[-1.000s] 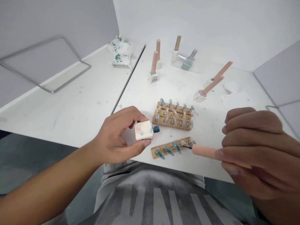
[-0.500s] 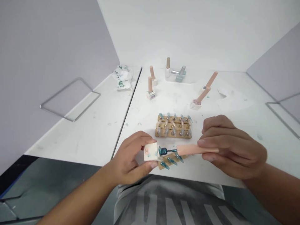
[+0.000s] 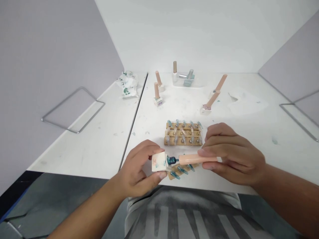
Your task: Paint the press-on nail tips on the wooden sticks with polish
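Between thumb and fingers, my left hand (image 3: 142, 169) grips a white square nail polish bottle (image 3: 158, 162) lying on its side, its teal-smeared neck pointing right. My right hand (image 3: 231, 154) pinches the long peach cap of the nail polish brush (image 3: 190, 159). A short length of dark stem shows between cap and neck; the bristles are hidden inside the bottle. Below and behind the cap is a wooden strip (image 3: 171, 176) bearing several teal nail tips (image 3: 182, 170), partly covered. Farther back stand three wooden nail stands (image 3: 183, 141) in rows, with teal and clear tips.
Several peach-capped bottles stand behind the stands, two at left (image 3: 158, 101) and two at right (image 3: 205, 109). A clear tray (image 3: 196, 83) holds more bottles. Stained crumpled wipes (image 3: 129, 91) lie at left. Wire frames (image 3: 77, 132) jut from both side walls.
My right hand has moved left, pushing the brush deeper into the bottle, so less stem shows. My left hand stays nearly still. The whole view has shifted slightly.
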